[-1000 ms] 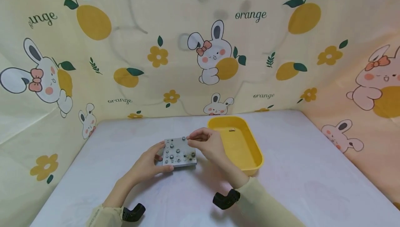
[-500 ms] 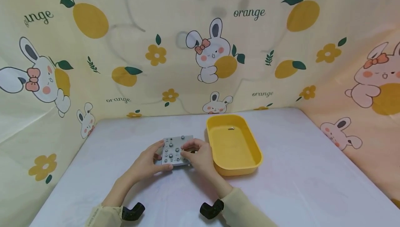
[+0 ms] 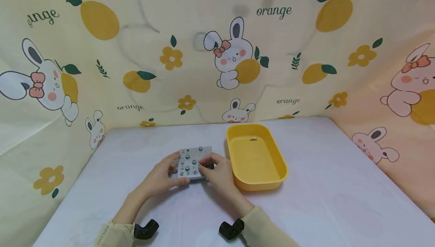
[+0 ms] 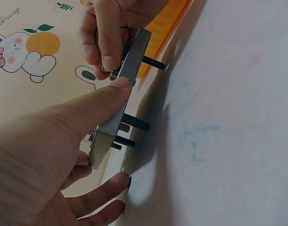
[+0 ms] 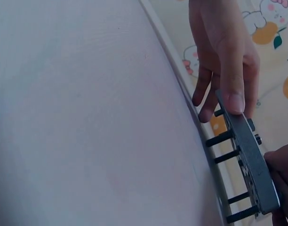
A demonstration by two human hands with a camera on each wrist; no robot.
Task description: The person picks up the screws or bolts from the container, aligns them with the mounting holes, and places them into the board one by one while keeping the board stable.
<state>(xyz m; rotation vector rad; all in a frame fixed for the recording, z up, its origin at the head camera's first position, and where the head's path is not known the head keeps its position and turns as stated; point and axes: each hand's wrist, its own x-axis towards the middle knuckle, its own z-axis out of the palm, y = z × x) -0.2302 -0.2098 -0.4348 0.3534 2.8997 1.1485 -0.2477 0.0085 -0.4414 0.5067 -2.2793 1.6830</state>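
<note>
A grey metal plate with several screws set in its face lies between my hands in the head view. My left hand grips its left side, thumb along the near edge. My right hand bends over the plate's right part, thumb and fingertips pinching a screw that they largely cover. In the left wrist view, threaded shanks stick out below the plate. The right wrist view shows the plate edge-on, with shanks of differing lengths. Whether their ends touch the table cannot be told.
A yellow tray stands just right of my right hand, with a small metal screw near its far end. The white table meets a patterned cloth at the back and sides.
My right hand has moved from the plate's far right corner toward its near right part, where it then stays. My left hand keeps its grip on the plate.
</note>
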